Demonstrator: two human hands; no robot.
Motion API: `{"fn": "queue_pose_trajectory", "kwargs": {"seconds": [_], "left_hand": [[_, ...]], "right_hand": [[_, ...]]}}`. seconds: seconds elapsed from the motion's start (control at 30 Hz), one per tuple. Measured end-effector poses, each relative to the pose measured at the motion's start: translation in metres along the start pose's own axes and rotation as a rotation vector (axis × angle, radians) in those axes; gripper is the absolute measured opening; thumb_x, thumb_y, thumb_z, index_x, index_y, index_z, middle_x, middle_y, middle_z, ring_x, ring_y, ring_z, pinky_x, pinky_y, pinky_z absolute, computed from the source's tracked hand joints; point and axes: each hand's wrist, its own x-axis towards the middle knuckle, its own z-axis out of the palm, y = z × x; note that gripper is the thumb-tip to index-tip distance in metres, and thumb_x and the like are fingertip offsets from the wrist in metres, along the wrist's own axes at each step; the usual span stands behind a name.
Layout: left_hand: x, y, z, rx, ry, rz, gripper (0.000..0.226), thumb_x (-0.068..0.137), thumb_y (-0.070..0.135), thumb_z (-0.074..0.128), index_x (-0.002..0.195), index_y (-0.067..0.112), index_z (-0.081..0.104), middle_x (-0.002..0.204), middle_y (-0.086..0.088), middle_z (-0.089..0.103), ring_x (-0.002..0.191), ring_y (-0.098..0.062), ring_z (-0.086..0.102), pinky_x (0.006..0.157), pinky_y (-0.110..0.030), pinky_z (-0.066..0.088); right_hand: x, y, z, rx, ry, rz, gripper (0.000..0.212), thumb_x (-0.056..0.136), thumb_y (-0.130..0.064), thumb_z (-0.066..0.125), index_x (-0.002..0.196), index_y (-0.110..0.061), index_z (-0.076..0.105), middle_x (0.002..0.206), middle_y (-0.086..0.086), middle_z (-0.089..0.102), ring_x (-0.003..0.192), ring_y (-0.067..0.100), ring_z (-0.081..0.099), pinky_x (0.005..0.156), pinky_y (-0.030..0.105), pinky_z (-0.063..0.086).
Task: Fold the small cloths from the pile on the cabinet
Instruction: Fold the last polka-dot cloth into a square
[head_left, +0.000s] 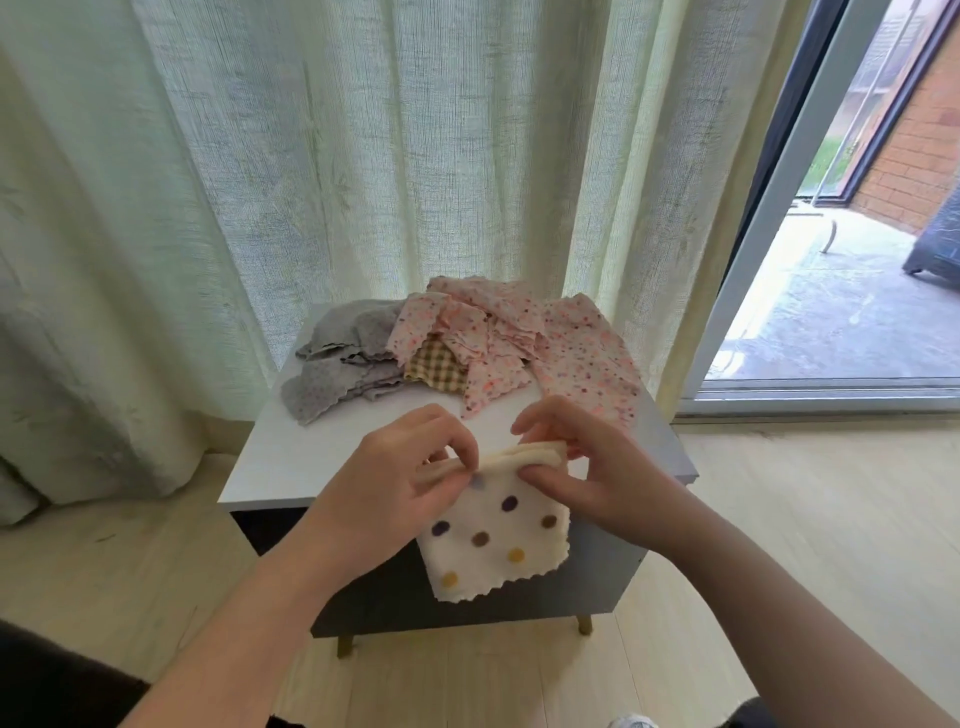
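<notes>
You face a green curtain (260, 182) behind a grey cabinet (597, 571) on a wood floor (779, 493); at right, daylight enters by a sliding door (766, 234), brick wall (914, 156) outside.

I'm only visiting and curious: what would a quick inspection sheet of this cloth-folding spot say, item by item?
Surface: white cabinet top, pile toward its back.
Job's things: cream dotted cloth, folded over at the top, hanging in front of the cabinet; grey cloths, pink cloths and a checked cloth heaped unfolded.
Clutter: nothing seen.
Grippers: left hand and right hand both pinch the dotted cloth's top edge.
Cables: nothing seen.
Surroundings: pale curtain behind, glass door at right, light wood floor.
</notes>
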Motion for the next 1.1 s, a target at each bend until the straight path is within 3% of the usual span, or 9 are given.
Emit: {"fn": "queue_pose_trajectory", "kwargs": {"seconds": [0.13, 0.33, 0.5, 0.7, 0.87, 1.1], "left_hand": [[0.0012, -0.0034, -0.0006, 0.021, 0.013, 0.048, 0.019, 0.083, 0.007, 0.073, 0.085, 0.022, 0.061, 0.088, 0.014, 0.056, 0.081, -0.012, 0.057, 0.072, -0.02, 0.046], [0.0005, -0.0046, 0.0014, 0.025, -0.028, 0.028, 0.014, 0.084, 0.016, 0.073, 0.089, 0.024, 0.062, 0.09, 0.016, 0.056, 0.083, -0.012, 0.059, 0.071, -0.018, 0.046], [-0.0014, -0.0093, 0.0015, 0.026, -0.143, -0.08, 0.018, 0.082, 0.023, 0.075, 0.087, 0.032, 0.06, 0.093, 0.017, 0.056, 0.082, -0.009, 0.059, 0.07, -0.016, 0.046], [-0.0033, -0.0055, 0.0007, 0.034, -0.182, -0.007, 0.028, 0.085, 0.011, 0.069, 0.084, 0.035, 0.054, 0.106, 0.017, 0.056, 0.09, -0.009, 0.059, 0.076, -0.018, 0.047], [-0.0048, -0.005, -0.0009, 0.078, -0.192, -0.138, 0.027, 0.087, 0.016, 0.068, 0.089, 0.039, 0.052, 0.086, 0.017, 0.054, 0.081, -0.005, 0.055, 0.064, -0.017, 0.045], [-0.0059, -0.0083, -0.0001, 0.117, -0.337, -0.13, 0.024, 0.087, 0.013, 0.061, 0.094, 0.037, 0.06, 0.088, 0.015, 0.053, 0.078, -0.01, 0.052, 0.066, -0.02, 0.042]], "right_hand": [[0.0029, -0.0006, 0.0014, -0.115, -0.024, -0.023, 0.013, 0.089, -0.022, 0.069, 0.096, -0.031, 0.063, 0.092, -0.019, 0.064, 0.091, 0.004, 0.059, 0.078, 0.014, 0.044], [0.0027, 0.001, 0.0016, -0.153, -0.042, 0.025, 0.007, 0.087, -0.021, 0.071, 0.09, -0.026, 0.067, 0.087, -0.013, 0.067, 0.087, 0.005, 0.06, 0.079, 0.023, 0.047], [0.0016, 0.0011, 0.0005, -0.133, -0.02, 0.033, 0.008, 0.084, -0.015, 0.074, 0.089, -0.021, 0.073, 0.09, -0.013, 0.071, 0.088, 0.004, 0.063, 0.08, 0.022, 0.05], [0.0026, 0.0033, 0.0008, -0.115, 0.021, 0.037, 0.003, 0.084, -0.014, 0.075, 0.087, -0.016, 0.074, 0.092, -0.017, 0.071, 0.089, 0.001, 0.063, 0.079, 0.012, 0.047], [0.0026, 0.0016, -0.0002, -0.118, 0.031, 0.008, 0.003, 0.084, -0.016, 0.075, 0.087, -0.018, 0.075, 0.094, -0.019, 0.072, 0.091, 0.004, 0.065, 0.081, 0.017, 0.048], [0.0023, 0.0013, 0.0011, -0.152, 0.032, -0.02, 0.007, 0.084, -0.016, 0.076, 0.088, -0.021, 0.075, 0.095, -0.019, 0.071, 0.091, 0.0, 0.065, 0.08, 0.009, 0.045]]}}
